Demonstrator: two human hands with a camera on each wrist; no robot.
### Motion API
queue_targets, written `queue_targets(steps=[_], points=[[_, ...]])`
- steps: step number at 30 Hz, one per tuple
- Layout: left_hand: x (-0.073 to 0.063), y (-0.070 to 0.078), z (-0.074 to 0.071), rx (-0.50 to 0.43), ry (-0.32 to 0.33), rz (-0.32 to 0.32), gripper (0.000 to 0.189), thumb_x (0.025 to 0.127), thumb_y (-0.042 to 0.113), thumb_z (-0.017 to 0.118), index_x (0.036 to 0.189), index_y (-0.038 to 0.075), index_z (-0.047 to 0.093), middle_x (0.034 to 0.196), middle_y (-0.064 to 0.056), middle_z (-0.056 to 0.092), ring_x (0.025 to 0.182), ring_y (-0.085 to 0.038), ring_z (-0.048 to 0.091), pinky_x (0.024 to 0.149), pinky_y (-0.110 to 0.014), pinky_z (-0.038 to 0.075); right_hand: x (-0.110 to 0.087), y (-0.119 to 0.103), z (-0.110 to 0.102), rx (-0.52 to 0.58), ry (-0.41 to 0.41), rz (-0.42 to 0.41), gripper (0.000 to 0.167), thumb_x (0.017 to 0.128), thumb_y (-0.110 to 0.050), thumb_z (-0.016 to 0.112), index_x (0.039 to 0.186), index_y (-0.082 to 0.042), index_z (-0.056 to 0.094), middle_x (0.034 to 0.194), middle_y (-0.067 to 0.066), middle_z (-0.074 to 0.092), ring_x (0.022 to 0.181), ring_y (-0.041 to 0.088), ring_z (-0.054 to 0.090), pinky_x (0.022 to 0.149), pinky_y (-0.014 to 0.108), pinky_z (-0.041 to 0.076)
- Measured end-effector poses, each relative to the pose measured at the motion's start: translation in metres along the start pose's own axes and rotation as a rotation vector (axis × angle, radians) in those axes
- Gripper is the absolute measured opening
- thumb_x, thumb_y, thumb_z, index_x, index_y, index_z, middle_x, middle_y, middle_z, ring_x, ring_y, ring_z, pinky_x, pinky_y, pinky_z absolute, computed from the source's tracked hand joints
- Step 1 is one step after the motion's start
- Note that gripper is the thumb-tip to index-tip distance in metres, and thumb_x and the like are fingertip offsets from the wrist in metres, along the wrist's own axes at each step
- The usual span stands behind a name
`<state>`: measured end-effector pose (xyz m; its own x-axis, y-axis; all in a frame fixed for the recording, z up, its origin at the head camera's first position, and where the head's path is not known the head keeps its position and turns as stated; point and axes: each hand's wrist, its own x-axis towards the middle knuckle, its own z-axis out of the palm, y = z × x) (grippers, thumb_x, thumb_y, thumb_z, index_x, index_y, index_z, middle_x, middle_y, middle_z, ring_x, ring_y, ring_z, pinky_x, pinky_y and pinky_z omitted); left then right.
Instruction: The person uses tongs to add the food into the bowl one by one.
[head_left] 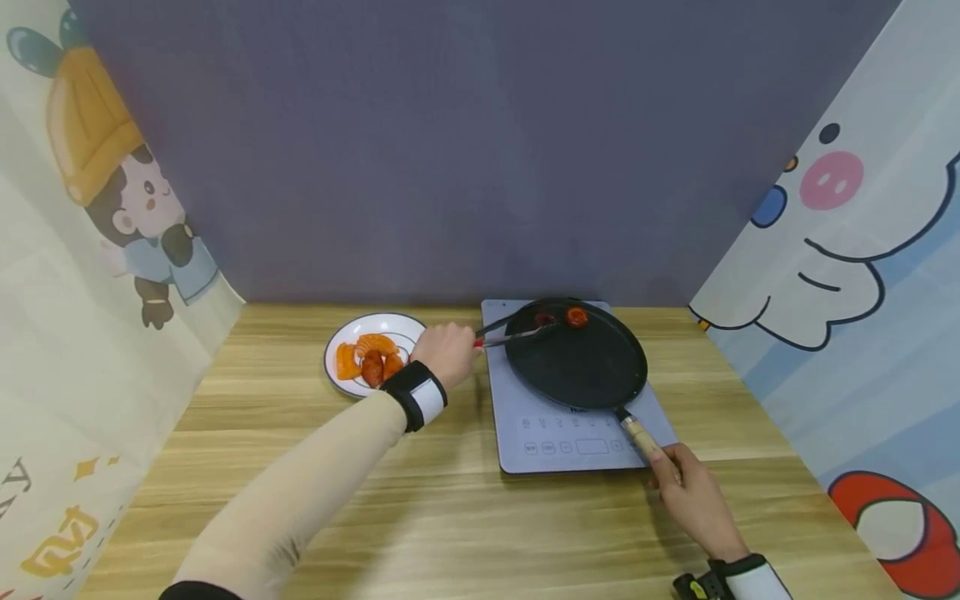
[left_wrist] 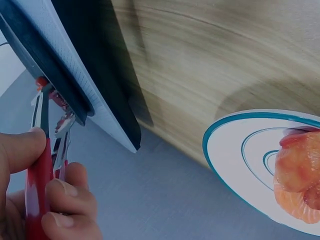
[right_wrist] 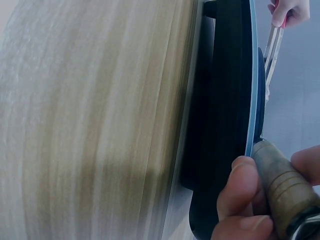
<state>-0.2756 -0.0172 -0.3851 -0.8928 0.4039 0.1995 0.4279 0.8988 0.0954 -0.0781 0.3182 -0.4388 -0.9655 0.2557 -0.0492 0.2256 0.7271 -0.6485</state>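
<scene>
My left hand (head_left: 444,357) grips red-handled metal tongs (left_wrist: 39,185), thumb on one arm and fingers curled round the other. The tongs reach over the far left part of a flat black pan (head_left: 585,367). Their tips are at a dark red piece of food (head_left: 545,319), partly hidden by them. A round, shiny red piece (head_left: 577,317) lies just right of it in the pan. My right hand (head_left: 696,493) holds the pan's wooden handle (head_left: 639,437) at the near right. The pan sits on a white induction cooktop (head_left: 513,446).
Left of the cooktop, partly behind my left hand, stands a white plate (head_left: 408,327) with a dark rim line. On it lie several orange, salmon-like pieces (head_left: 376,343) and a browner, rounded piece (head_left: 372,367). A grey panel (head_left: 480,167) closes off the wooden table's back edge; printed curtains hang at both sides.
</scene>
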Motion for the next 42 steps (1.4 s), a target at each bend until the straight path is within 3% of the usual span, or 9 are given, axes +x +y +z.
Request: queue_targets(steps=[9, 23, 31, 42], points=[[-0.012, -0.006, -0.002, -0.020, -0.019, -0.018, 0.031, 0.101, 0.037, 0.065, 0.090, 0.009, 0.072, 0.073, -0.006, 0.068, 0.059, -0.022, 0.064, 0.051, -0.040, 0.051, 0.000, -0.002, -0.001, -0.007, -0.014, 0.006, 0.037, 0.110, -0.034, 0.044, 0.113, 0.001, 0.055, 0.086, 0.011, 0.067, 0.061, 0.012, 0.056, 0.054, 0.028, 0.044], [-0.010, -0.008, 0.000, 0.022, 0.020, -0.002, 0.031, 0.101, 0.035, 0.064, 0.091, 0.008, 0.074, 0.078, -0.008, 0.073, 0.064, -0.025, 0.069, 0.054, -0.042, 0.055, 0.001, -0.001, 0.000, -0.016, -0.017, 0.012, 0.039, 0.110, -0.035, 0.043, 0.115, 0.001, 0.055, 0.087, 0.011, 0.067, 0.062, 0.014, 0.055, 0.054, 0.028, 0.043], [-0.010, -0.005, 0.000, 0.017, 0.007, -0.020, 0.033, 0.102, 0.036, 0.063, 0.091, 0.007, 0.074, 0.078, -0.010, 0.073, 0.064, -0.026, 0.070, 0.055, -0.043, 0.055, 0.002, -0.001, 0.000, -0.025, -0.026, 0.022, 0.039, 0.110, -0.034, 0.042, 0.116, 0.002, 0.055, 0.087, 0.011, 0.068, 0.062, 0.015, 0.055, 0.054, 0.028, 0.043], [-0.021, -0.009, 0.001, -0.016, 0.018, -0.039, 0.032, 0.101, 0.036, 0.065, 0.086, 0.008, 0.068, 0.073, -0.008, 0.068, 0.061, -0.025, 0.066, 0.050, -0.041, 0.051, 0.001, -0.002, 0.000, -0.036, -0.007, 0.001, 0.035, 0.110, -0.032, 0.044, 0.113, 0.001, 0.056, 0.085, 0.011, 0.068, 0.062, 0.013, 0.055, 0.054, 0.028, 0.043]])
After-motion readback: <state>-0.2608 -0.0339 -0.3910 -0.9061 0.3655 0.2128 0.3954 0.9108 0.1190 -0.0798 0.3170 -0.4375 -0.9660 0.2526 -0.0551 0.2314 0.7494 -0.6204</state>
